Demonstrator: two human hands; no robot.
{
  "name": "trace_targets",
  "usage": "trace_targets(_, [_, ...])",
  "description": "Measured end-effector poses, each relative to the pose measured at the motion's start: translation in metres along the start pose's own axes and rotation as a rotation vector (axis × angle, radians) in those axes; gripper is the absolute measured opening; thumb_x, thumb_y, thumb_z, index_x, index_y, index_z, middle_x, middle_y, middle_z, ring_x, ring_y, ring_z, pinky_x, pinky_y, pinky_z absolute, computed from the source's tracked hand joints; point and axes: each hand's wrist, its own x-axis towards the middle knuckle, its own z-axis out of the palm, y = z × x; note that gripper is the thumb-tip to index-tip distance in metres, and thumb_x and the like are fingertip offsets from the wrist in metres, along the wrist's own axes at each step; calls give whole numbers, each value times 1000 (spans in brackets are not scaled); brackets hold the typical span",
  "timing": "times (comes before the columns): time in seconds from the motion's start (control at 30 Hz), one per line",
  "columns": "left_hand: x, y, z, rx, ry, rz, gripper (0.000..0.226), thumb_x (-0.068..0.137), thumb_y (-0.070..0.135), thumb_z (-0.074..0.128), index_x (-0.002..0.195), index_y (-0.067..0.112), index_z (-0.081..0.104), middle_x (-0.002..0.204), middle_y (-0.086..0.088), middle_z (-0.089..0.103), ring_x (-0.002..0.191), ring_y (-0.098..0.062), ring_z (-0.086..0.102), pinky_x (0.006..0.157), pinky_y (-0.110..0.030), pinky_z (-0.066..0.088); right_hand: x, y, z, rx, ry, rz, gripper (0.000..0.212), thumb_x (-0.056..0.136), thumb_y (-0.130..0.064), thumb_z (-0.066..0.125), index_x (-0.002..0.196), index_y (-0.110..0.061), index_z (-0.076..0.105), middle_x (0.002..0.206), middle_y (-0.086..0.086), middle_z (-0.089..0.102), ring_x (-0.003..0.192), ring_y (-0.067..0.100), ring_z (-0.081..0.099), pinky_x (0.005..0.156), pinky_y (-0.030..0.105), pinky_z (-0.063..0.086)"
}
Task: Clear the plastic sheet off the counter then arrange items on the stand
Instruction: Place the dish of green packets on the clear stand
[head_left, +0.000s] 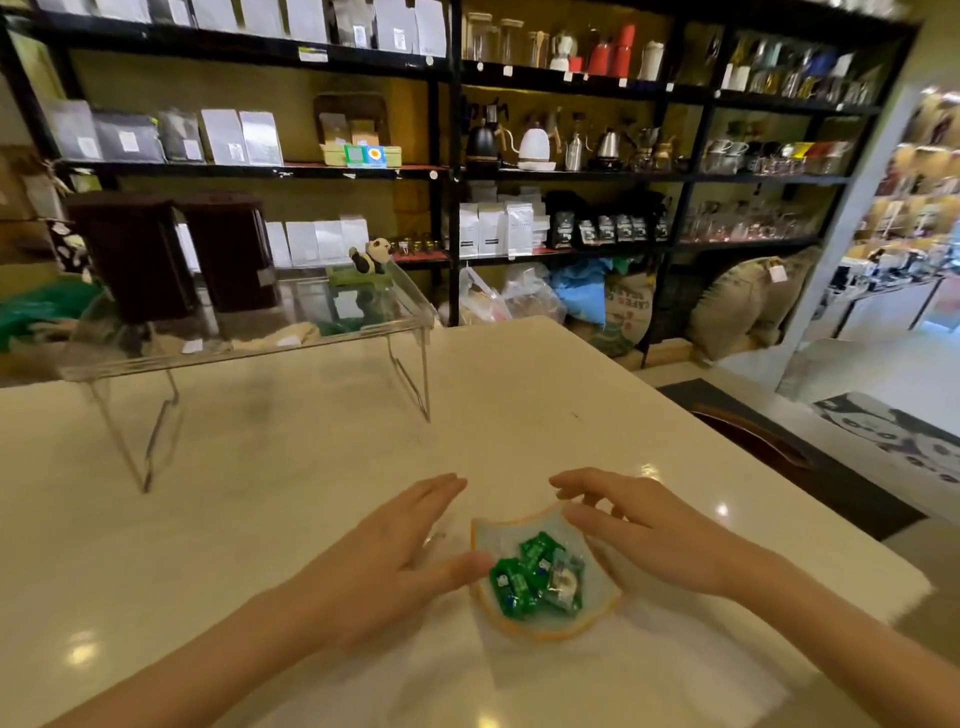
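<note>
Behind dish (545, 621) and hands: clear stand (249, 332), panda figurine (375, 255).

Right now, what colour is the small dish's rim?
Orange-yellow rim on the small dish, clearest in the head view.

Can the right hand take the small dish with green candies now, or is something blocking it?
Probably yes. The right hand is open at the right rim of the dish, with nothing between them. The left hand flanks the other side without covering it.
</note>
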Motion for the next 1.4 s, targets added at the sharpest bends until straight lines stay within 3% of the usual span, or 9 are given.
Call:
trace_targets(0.17, [-13,9,30,-305,104,15,104,41,77,62,134,37,37,112,41,44,105,29,41,82,8,34,-19,-1,13,242,-16,57,28,90,-27,51,117,-33,50,114,2,62,93,18,64,83,38,53])
trace_targets(0.3, [-13,11,40,-410,176,-36,115,33,57,74,137,27,37,102,30,56,91,22,55,76,-1,46,-22,-6,18,458,-1,130,28,89,-10,51,112,-26,53,103,9,63,73,32,64,61,40,52])
trace_targets(0.4, [-12,13,44,-538,158,-78,118,28,44,81,137,22,39,104,15,64,73,6,67,78,-19,57,-20,-8,20,517,29,168,31,89,0,45,112,-19,54,87,4,60,61,23,58,49,31,46])
trace_targets(0.5, [-11,14,43,-701,148,-97,85,33,16,87,112,23,58,95,10,70,70,-3,71,67,-19,58,-16,-10,19,559,20,168,33,88,5,43,110,-16,54,85,6,60,46,13,58,39,25,46])
trace_targets(0.63, [-8,10,26,-654,202,-71,74,34,18,89,99,37,57,90,16,72,76,-2,70,66,-18,58,-3,-19,11,492,20,150,36,87,5,44,112,-20,54,85,4,61,59,22,61,48,30,51])
trace_targets(0.83, [1,8,-29,-564,292,-33,60,53,7,86,78,53,55,86,26,71,84,-3,69,70,-20,59,32,-49,-9,535,38,76,32,88,4,46,109,-19,52,80,6,64,44,9,61,40,19,47])
trace_targets(0.97, [9,7,-70,-537,349,-33,62,56,13,83,97,46,50,93,22,66,81,4,67,70,-17,55,63,-72,-26,580,102,25,30,87,2,49,113,-14,51,76,7,66,46,12,61,43,22,49])
trace_targets(1.27, [40,-10,-152,-594,522,46,43,63,2,77,90,33,64,72,21,74,69,5,70,58,-8,54,150,-127,-60,644,228,-63,20,87,-1,50,103,-8,57,70,8,65,42,10,59,51,24,52])
trace_targets(1.4, [62,-25,-173,-603,577,20,36,65,5,77,89,30,67,96,5,73,83,-6,70,71,-16,57,192,-137,-66,621,248,-59,27,87,0,47,109,-9,60,77,10,66,51,12,59,49,20,53])
